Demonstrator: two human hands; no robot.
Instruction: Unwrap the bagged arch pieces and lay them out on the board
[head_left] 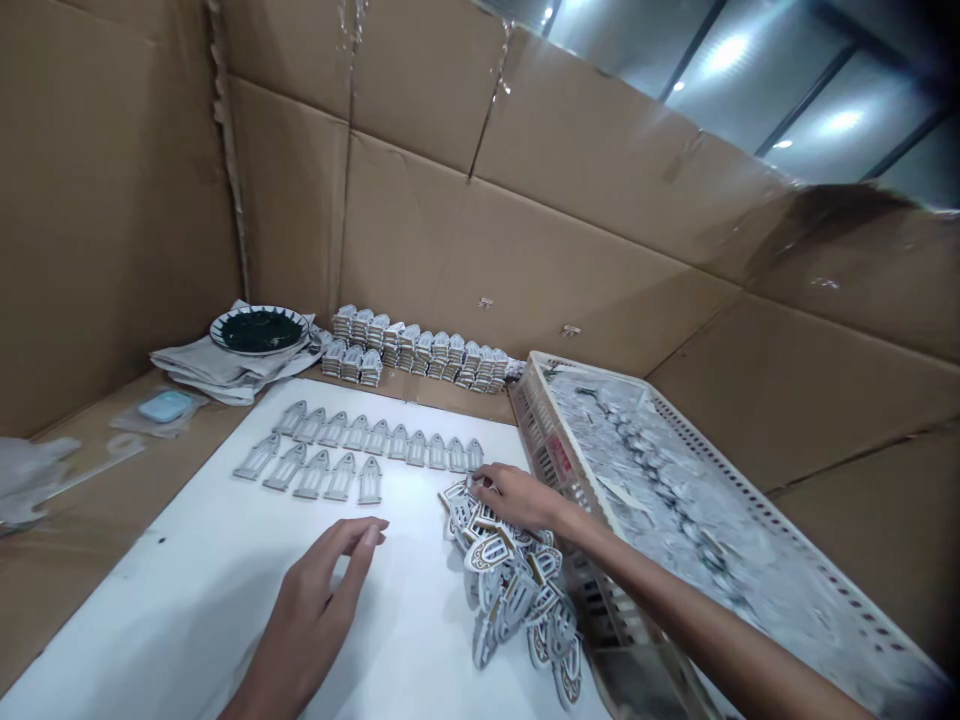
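Note:
My left hand (319, 590) rests flat on the white board (210, 590), fingers stretched out and empty. My right hand (517, 495) reaches over a loose heap of small arch-shaped grey-and-white pieces (510, 585), its fingers curled on the top of the heap at the far end. What the fingers pinch is hidden. Two rows of the same pieces (360, 450) lie laid out flat on the board beyond my left hand.
A white perforated plastic crate (750, 500) full of more pieces stands at the right. Stacked pieces (420, 350) line the back. A dark-filled dish (259, 330) sits on folded cloth at the back left, with a blue item (166, 405) in a bag nearby. Cardboard walls surround the bench.

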